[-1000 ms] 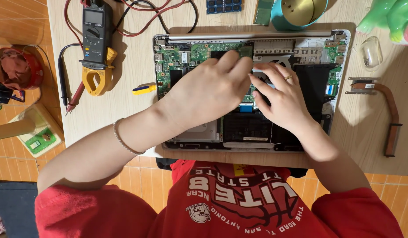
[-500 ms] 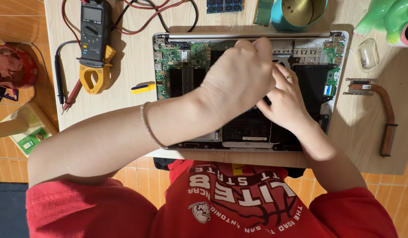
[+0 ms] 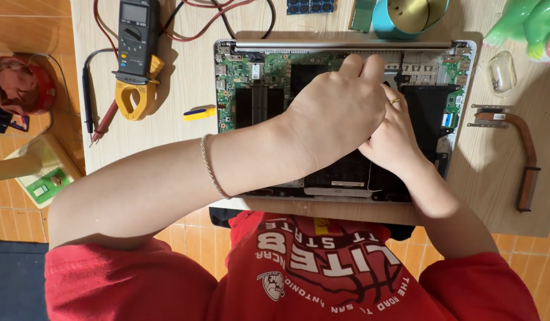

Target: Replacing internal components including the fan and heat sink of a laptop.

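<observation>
**Two hands working inside an open laptop**

The left hand (image 3: pixel 337 116) is reaching across the middle of the frame, with its fingers curled and bunched together. It is lying over the right hand (image 3: pixel 391 139) and hiding most of it. The right hand is wearing a thin gold ring (image 3: pixel 394 101). Both hands are pressing close together, but I cannot tell what they are pinching, because the fingertips are hidden. A thin silver bracelet (image 3: pixel 210 168) is sitting on the left wrist.

Under the hands, the opened silver laptop with its green circuit board showing (image 3: pixel 251 77) is lying in the upper middle of the frame, on the light wooden table (image 3: pixel 168 142).

Just left of the laptop, a small yellow and blue tool (image 3: pixel 199 113) is lying on the table. In the upper left, a dark grey and yellow clamp meter with red and black wires (image 3: pixel 135 53) is resting. At the right edge, a bent copper pipe with metal ends (image 3: pixel 518 148) is lying well apart from the hands. At the top, a blue and gold round tin (image 3: pixel 405 16) is sitting. A green toy (image 3: pixel 527 24) is peeking in at the upper right corner.
</observation>
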